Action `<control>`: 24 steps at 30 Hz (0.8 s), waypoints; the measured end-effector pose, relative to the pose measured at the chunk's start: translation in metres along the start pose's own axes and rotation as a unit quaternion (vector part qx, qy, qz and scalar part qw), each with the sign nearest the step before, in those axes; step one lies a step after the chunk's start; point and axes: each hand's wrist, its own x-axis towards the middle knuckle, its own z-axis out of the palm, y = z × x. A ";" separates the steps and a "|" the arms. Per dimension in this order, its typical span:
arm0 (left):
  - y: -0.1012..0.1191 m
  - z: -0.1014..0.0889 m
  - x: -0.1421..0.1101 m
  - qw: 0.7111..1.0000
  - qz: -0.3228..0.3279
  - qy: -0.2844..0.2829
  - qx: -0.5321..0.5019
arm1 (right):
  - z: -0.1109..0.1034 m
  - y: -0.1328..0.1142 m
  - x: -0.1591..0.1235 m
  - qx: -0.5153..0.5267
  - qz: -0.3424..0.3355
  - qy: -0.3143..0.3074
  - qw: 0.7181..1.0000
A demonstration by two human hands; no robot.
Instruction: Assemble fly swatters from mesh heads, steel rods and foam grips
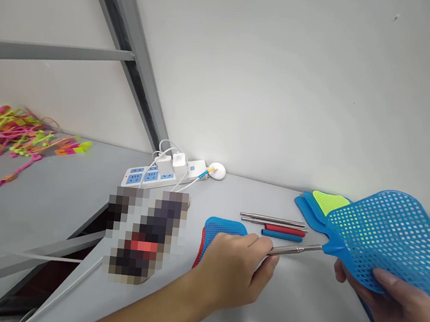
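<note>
My left hand (236, 271) is closed round the end of a thin metal rod (294, 249) that runs right into the neck of a blue mesh fly-swatter head (391, 236). My right hand (402, 314) grips that blue head from below, thumb on its lower edge. Behind my left hand lie a blue swatter head stacked on a red one (217, 230). Two loose metal rods (272, 221), a red handle sleeve (285, 230) and a blue handle sleeve (282, 236) lie on the white table (292, 307). More swatter heads, blue and yellow-green (324, 203), are piled behind.
A white power strip (162, 173) with plugged chargers and cables sits by the wall. A blurred-out object (145, 235) stands left of my hand. A heap of pink and green plastic pieces (14, 135) lies far left on a second table. A grey metal frame (133, 65) runs diagonally.
</note>
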 end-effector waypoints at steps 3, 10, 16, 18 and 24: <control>0.000 -0.001 0.000 1.000 -0.008 -0.014 0.001 | 0.002 -0.014 0.001 0.038 0.001 -0.032 0.999; -0.001 -0.003 0.002 1.000 -0.015 -0.014 -0.006 | 0.015 -0.025 0.001 0.143 0.032 -0.065 0.987; 0.001 -0.003 0.001 1.000 -0.006 -0.019 -0.009 | 0.019 -0.026 0.002 0.226 0.048 -0.054 0.971; 0.001 -0.003 0.000 1.000 -0.006 -0.018 -0.005 | 0.019 -0.029 0.002 0.235 0.052 -0.047 0.969; 0.000 -0.001 -0.001 1.000 -0.003 -0.007 -0.004 | 0.019 -0.031 0.002 0.205 0.010 -0.044 0.978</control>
